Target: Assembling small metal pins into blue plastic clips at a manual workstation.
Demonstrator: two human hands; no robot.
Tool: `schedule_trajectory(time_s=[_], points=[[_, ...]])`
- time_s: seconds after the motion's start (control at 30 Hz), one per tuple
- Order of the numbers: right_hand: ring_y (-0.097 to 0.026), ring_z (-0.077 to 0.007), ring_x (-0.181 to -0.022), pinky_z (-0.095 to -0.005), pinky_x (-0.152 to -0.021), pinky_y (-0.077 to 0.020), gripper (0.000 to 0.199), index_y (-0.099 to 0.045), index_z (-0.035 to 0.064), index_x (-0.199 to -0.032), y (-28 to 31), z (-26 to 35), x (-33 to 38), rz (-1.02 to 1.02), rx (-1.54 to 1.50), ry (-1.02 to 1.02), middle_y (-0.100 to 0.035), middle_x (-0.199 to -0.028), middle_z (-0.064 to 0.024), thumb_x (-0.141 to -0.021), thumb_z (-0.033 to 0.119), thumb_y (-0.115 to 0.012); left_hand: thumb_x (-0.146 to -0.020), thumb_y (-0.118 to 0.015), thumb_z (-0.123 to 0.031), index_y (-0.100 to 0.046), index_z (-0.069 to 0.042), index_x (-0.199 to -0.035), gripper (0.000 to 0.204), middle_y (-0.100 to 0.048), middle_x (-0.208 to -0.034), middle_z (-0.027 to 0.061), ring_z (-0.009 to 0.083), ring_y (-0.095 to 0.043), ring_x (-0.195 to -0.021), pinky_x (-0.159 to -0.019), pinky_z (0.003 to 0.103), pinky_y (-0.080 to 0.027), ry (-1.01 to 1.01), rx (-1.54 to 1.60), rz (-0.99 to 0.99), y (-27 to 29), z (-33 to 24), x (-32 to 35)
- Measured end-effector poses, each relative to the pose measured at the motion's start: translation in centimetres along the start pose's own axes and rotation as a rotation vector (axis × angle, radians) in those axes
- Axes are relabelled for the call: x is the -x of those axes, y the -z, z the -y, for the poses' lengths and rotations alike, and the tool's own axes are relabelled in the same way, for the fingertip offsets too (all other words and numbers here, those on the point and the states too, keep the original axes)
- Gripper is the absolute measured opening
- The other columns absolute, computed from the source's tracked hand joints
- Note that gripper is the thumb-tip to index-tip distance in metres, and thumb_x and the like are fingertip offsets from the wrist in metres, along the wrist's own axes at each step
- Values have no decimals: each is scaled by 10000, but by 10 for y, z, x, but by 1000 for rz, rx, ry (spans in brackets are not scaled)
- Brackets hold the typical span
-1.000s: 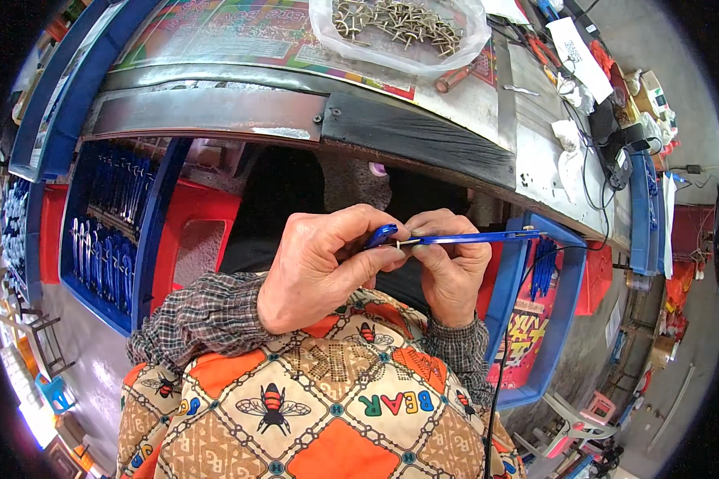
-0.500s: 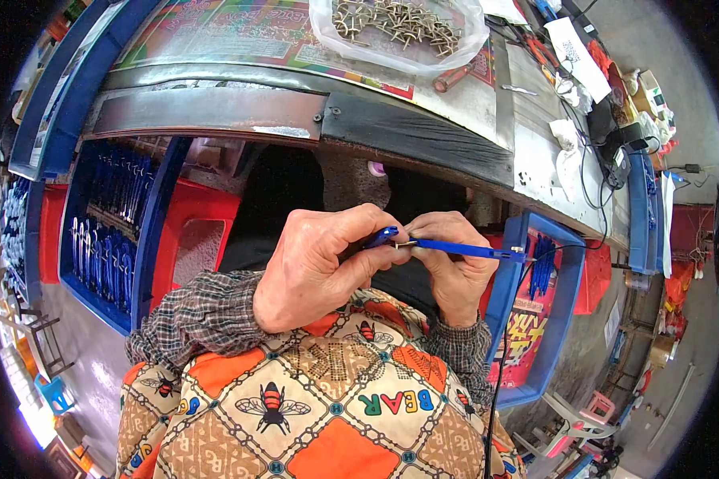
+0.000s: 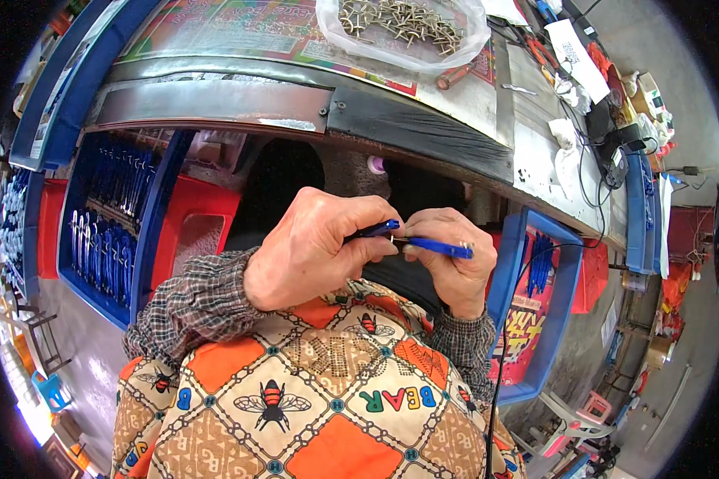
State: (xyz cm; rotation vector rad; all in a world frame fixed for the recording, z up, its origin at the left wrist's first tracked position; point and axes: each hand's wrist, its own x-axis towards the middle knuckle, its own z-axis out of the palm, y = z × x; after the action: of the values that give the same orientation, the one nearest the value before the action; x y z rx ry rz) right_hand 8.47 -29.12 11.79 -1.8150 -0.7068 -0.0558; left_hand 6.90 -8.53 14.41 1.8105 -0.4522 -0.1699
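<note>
My left hand (image 3: 315,247) is closed, thumb and forefinger pinching a dark blue slim piece (image 3: 382,229) whose end pokes out past the fingertips. Opposite it, my right hand (image 3: 453,255) pinches a blue bar-shaped piece (image 3: 443,248) with a small metal bit at its outer end. A short bit of metal (image 3: 399,239) shows between the two sets of fingertips. Whether it joins the blue pieces I cannot tell, as the fingers cover most of them. Both hands are held above my lap, in front of the bench edge.
Ahead is a metal-topped bench (image 3: 216,104), bearing a translucent tub (image 3: 327,28) of small metal parts and a screwdriver (image 3: 454,77). Blue trays of blue pieces stand left (image 3: 132,239) and right (image 3: 571,295). Red stools (image 3: 172,209) sit below. A black cable (image 3: 499,383) hangs at right.
The blue bar in my right hand has swung, its outer end now nearer and lower, and less of it sticks out. My left hand has moved slightly left and up.
</note>
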Motion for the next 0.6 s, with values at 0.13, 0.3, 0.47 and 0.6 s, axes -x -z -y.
schedule_trajectory(time_s=[0.13,0.3,0.47,0.6], points=[[-633,-251,-749,-304,-677,-497,213,-624,-14,-870,-2,-2,-2,32,-27,-1,-638,-820,-131,-669,-66,-671,-766,-659,10,-614,-4,-882,126,-587,-638,142,215,-635,-527,-470,297,-470,19,65,-14,0,1,-1],[-612,-230,-698,-297,-632,-481,202,-619,-21,-867,-5,-6,-2,33,-75,-62,-621,-791,-121,-678,-67,-672,-804,-621,50,-636,5,-925,130,-646,-707,75,101,-628,-584,-519,240,-487,-25,36,62,5,10,-1],[-553,-134,-559,-254,-488,-421,137,-609,-36,-841,-8,-8,1,39,-148,-151,-574,-722,-73,-722,-57,-673,-761,-652,41,-641,-5,-916,163,-645,-725,110,189,-647,-611,-528,274,-497,-197,-114,18,1,18,0],[-503,-73,-508,-216,-434,-377,46,-602,-42,-810,-9,-6,3,30,-264,-270,-561,-714,-37,-776,-38,-634,-714,-671,15,-645,-17,-920,210,-629,-719,119,256,-642,-647,-534,326,-499,-417,-202,-1,-1,27,-1]])
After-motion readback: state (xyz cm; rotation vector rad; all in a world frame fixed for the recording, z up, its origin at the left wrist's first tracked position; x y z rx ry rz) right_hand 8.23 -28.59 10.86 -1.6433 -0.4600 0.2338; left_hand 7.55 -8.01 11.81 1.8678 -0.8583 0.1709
